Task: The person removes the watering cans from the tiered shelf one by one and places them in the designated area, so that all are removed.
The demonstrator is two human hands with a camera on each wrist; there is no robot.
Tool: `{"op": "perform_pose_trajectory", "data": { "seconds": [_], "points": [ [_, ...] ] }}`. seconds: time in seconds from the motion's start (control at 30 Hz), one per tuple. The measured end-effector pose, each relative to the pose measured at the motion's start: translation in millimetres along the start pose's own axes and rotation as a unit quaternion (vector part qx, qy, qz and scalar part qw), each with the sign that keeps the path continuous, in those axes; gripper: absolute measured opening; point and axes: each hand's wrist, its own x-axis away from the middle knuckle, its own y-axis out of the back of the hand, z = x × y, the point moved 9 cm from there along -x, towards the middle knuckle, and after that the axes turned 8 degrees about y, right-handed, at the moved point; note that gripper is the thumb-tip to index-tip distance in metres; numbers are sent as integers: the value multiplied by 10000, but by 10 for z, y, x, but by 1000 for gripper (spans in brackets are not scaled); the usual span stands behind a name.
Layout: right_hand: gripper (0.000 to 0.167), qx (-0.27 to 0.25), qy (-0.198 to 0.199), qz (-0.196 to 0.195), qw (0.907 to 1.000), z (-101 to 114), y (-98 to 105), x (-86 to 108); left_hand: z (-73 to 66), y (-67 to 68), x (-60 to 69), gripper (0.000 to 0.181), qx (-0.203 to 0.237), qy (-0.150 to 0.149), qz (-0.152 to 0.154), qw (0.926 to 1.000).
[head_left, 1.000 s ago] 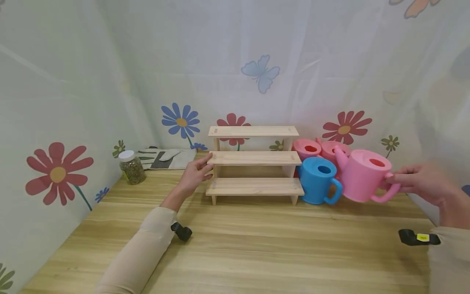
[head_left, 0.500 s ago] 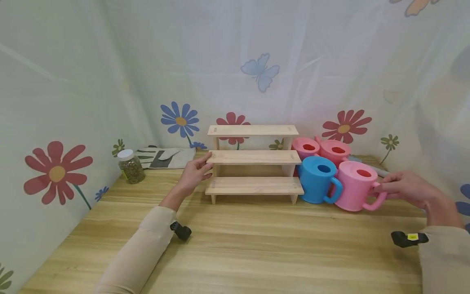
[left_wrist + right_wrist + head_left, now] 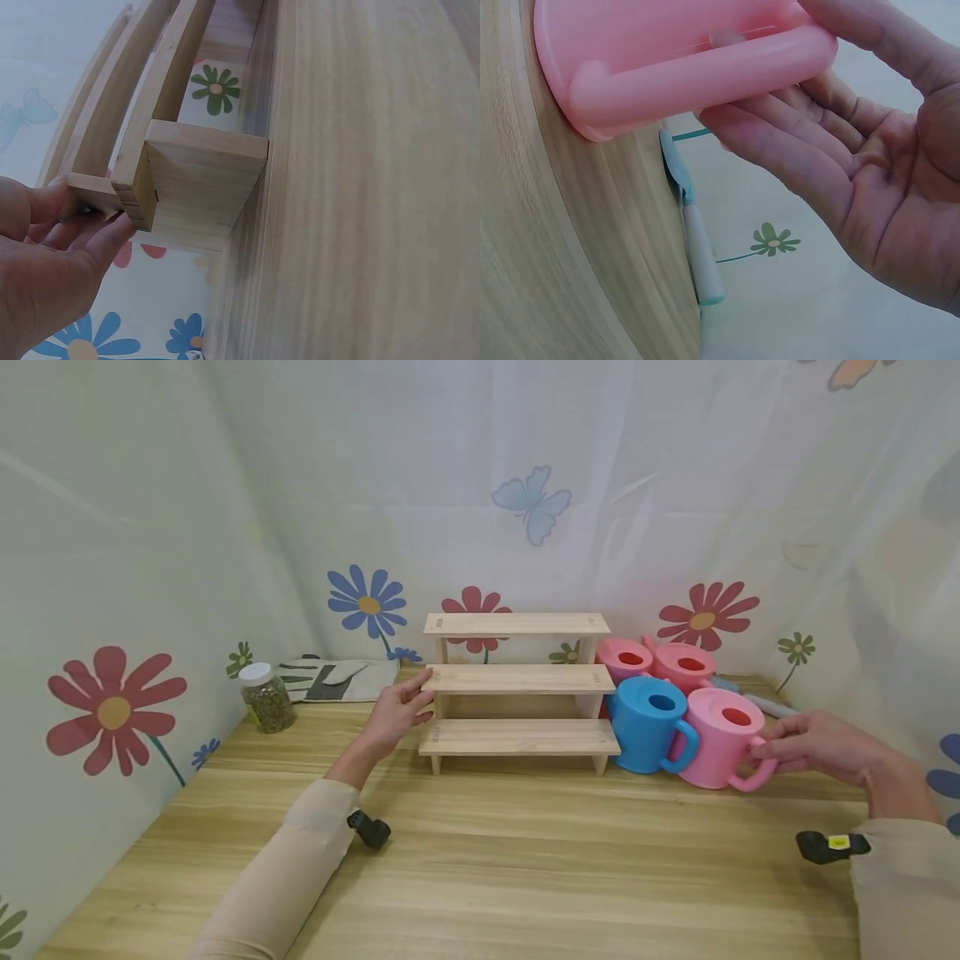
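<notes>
On the wooden table stands a three-step wooden shelf rack [image 3: 517,679]. My left hand [image 3: 393,718] grips the left end of its middle step, thumb on top and fingers beneath, as the left wrist view shows. At the right, my right hand [image 3: 821,745] holds a light pink watering can [image 3: 712,743] by its handle [image 3: 705,75], with fingers under it and thumb at its upper end. The can stands upright beside a blue watering can [image 3: 645,731]. Behind these two are two darker pink watering cans, one by the rack [image 3: 624,662] and one further right [image 3: 682,665].
A white-lidded jar [image 3: 267,700] of small dried bits stands at the left, near grey and white gloves [image 3: 341,680]. Behind the right hand lies a small tool with a pale handle [image 3: 703,259], its blue end partly hidden. A flower-printed curtain [image 3: 540,568] encloses the table.
The light pink watering can has come down from the air and leftward, beside the blue one, with my right hand still on its handle. My left hand stays on the rack.
</notes>
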Motion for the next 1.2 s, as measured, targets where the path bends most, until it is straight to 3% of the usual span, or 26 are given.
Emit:
{"op": "perform_pose_trajectory", "data": {
  "seconds": [0.47,0.57,0.67,0.8,0.97,1.2],
  "points": [
    [45,412,-310,-195,9985,52,-19,-9,10,5,-5,51,9,-6,-9,10000],
    [50,802,-376,-225,9958,90,-12,22,17,-6,3,52,9,19,12,10000],
    [55,1546,-316,-422,9866,235,35,66,22,-14,3,52,-4,26,30,10000],
    [66,2431,-63,-1110,9636,569,116,130,9,-8,-1,52,5,-13,-2,10000],
    [67,2736,267,-1837,9438,893,74,149,11,1,-4,52,28,30,-17,10000],
    [67,2604,801,-2103,9389,1145,-219,-59,33,6,-29,53,31,79,-32,10000]
  ]
}}
